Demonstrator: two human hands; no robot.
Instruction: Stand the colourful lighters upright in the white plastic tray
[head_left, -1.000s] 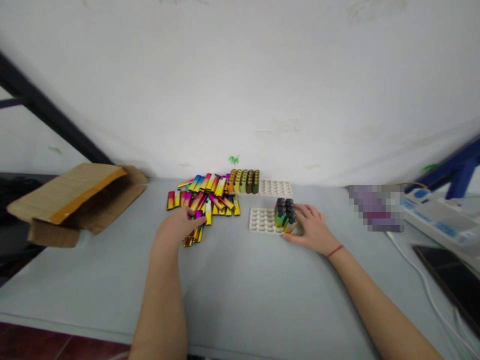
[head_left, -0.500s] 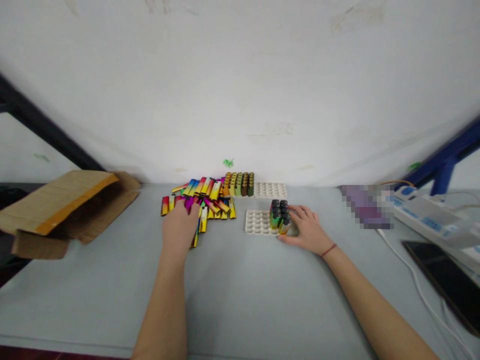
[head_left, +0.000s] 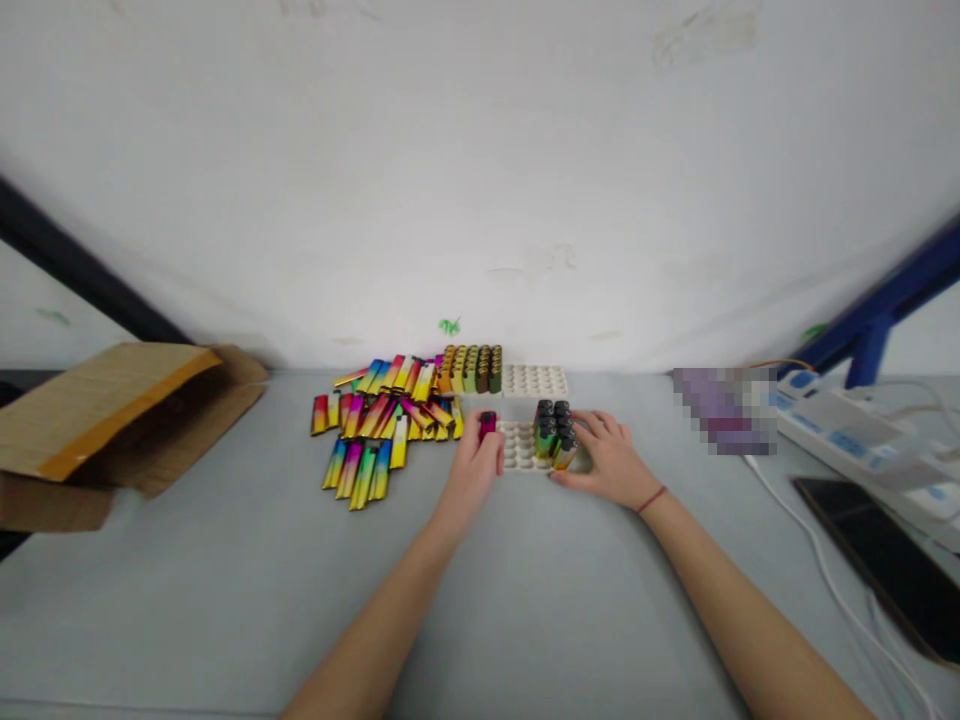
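Observation:
Pinched upright in my left hand (head_left: 471, 462) is a magenta lighter (head_left: 487, 424) with a dark top, at the left end of the near white tray (head_left: 521, 462). Its lower part is hidden by my fingers. Several lighters (head_left: 553, 432) with black tops stand upright in the right half of this tray. My right hand (head_left: 613, 462) curves around the tray's right end, thumb at the near edge and fingers beside the standing lighters; the exact contact is partly hidden. Left of the tray, a loose pile of shiny multicoloured lighters (head_left: 375, 415) lies flat on the table.
Behind stands a second white tray (head_left: 536, 381), beside a block of upright gold-topped lighters (head_left: 471, 370). An open cardboard box (head_left: 135, 410) lies at the left. To the right are a power strip (head_left: 862, 430), a black phone (head_left: 877, 560), a white cable (head_left: 817, 540) and a blurred purple item (head_left: 720, 410).
My left hand has moved right from the pile to the near tray, now with a magenta lighter in it. My right hand stays at the tray's right end.

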